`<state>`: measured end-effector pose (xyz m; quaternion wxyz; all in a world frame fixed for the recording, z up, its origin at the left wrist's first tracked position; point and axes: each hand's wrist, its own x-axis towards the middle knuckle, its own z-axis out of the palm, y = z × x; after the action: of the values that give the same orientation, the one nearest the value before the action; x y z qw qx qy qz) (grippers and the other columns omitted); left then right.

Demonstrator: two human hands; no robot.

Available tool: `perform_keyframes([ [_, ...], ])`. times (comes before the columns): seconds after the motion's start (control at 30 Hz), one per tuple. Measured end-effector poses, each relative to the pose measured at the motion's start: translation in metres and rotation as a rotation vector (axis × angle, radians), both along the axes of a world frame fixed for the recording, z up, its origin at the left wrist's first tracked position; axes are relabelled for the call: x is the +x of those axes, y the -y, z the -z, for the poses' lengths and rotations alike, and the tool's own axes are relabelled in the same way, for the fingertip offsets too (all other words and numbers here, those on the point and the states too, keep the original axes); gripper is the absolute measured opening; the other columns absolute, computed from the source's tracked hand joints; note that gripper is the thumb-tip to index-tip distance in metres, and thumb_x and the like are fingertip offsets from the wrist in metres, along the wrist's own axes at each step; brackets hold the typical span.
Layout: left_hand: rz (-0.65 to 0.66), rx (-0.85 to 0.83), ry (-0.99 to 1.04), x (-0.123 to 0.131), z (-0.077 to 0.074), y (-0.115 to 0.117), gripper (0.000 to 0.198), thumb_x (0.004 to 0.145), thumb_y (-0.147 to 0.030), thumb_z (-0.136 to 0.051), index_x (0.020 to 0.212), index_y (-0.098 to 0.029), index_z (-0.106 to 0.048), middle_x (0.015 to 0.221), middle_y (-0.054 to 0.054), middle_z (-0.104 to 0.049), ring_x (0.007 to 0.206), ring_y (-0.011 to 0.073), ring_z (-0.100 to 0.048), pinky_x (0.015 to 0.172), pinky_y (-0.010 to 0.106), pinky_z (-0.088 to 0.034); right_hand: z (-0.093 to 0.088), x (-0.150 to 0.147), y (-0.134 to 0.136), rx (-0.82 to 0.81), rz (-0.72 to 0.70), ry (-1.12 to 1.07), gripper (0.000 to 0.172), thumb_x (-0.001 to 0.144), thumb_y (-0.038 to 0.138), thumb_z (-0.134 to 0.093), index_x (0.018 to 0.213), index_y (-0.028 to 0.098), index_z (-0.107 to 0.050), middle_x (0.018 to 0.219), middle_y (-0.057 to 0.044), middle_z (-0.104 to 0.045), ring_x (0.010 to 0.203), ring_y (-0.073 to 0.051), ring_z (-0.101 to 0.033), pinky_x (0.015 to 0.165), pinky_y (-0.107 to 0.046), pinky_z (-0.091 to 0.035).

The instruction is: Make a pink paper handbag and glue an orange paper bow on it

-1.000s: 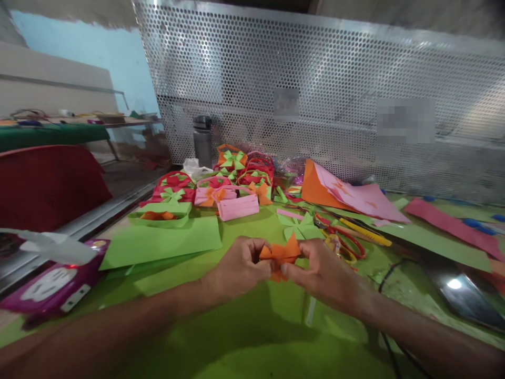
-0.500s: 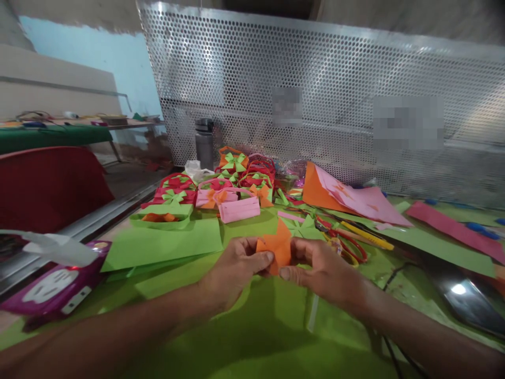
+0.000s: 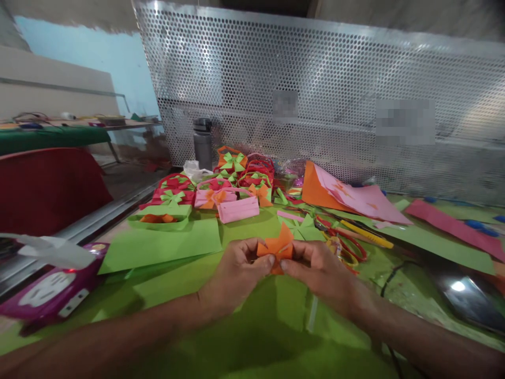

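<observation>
Between my two hands is a small piece of orange paper, cut into flaps and partly folded. My left hand pinches its left side, the thumb over the lower middle. From the other side my right hand grips it, its thumb tip close to the left thumb. Just behind lies a green paper piece with pointed flaps. Small paper bags stand beyond, among them a pink one and a green one. Scissors with red and yellow handles lie beside my right hand.
Green sheets lie on the left, near a purple power strip. Pink sheets, a yellow cutter and a phone are on the right. A grey bottle stands before a perforated metal panel.
My right thumb has moved left and up onto the orange paper, nearer the left thumb. The paper's flaps now sit folded differently. The view has shifted slightly.
</observation>
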<state>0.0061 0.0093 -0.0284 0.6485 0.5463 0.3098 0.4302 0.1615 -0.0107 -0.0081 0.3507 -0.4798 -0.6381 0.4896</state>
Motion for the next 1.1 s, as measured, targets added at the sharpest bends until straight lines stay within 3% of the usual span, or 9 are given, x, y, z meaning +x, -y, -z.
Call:
perform_keyframes([
  [0.4,0.002,-0.021,-0.025,0.0004,0.0036,0.0004,0.018,0.067,-0.030,-0.066,0.067,-0.013,-0.060,0.062,-0.001,-0.055,0.055,0.0075,-0.044,0.052,0.019,-0.035,0.0033,0.0032,-0.0021,-0.071,0.085,0.028,0.015,0.067,0.029,-0.062,0.062,0.016,-0.059,0.060,0.000,-0.062,0.062,-0.015,-0.059,0.062,-0.026,-0.047],
  [0.67,-0.054,-0.025,-0.091,-0.0013,0.0016,-0.0032,0.017,0.067,-0.028,-0.063,0.066,-0.011,-0.058,0.059,-0.001,-0.053,0.053,0.0079,-0.043,0.051,0.020,-0.033,0.0035,0.0030,-0.0019,0.014,-0.022,-0.020,0.021,0.072,0.033,-0.062,0.082,0.014,-0.063,0.082,-0.005,-0.068,0.082,-0.019,-0.063,0.075,-0.030,-0.048],
  [0.83,-0.046,-0.045,-0.041,-0.0034,-0.0002,-0.0044,0.018,0.068,-0.027,-0.063,0.069,-0.010,-0.059,0.061,0.001,-0.055,0.055,0.0088,-0.045,0.053,0.022,-0.035,-0.0003,0.0046,-0.0022,0.062,-0.059,0.001,0.023,0.069,0.030,-0.067,0.086,0.014,-0.064,0.085,-0.005,-0.070,0.082,-0.018,-0.063,0.077,-0.029,-0.049],
  [1.1,0.000,-0.072,0.027,-0.0028,0.0042,-0.0050,0.018,0.069,-0.028,-0.065,0.073,-0.010,-0.062,0.064,0.002,-0.057,0.058,0.0104,-0.050,0.056,0.023,-0.039,0.0008,0.0030,0.0013,-0.032,-0.036,0.004,0.035,0.071,0.039,-0.063,0.092,0.012,-0.064,0.092,-0.009,-0.069,0.088,-0.025,-0.063,0.075,-0.035,-0.050],
])
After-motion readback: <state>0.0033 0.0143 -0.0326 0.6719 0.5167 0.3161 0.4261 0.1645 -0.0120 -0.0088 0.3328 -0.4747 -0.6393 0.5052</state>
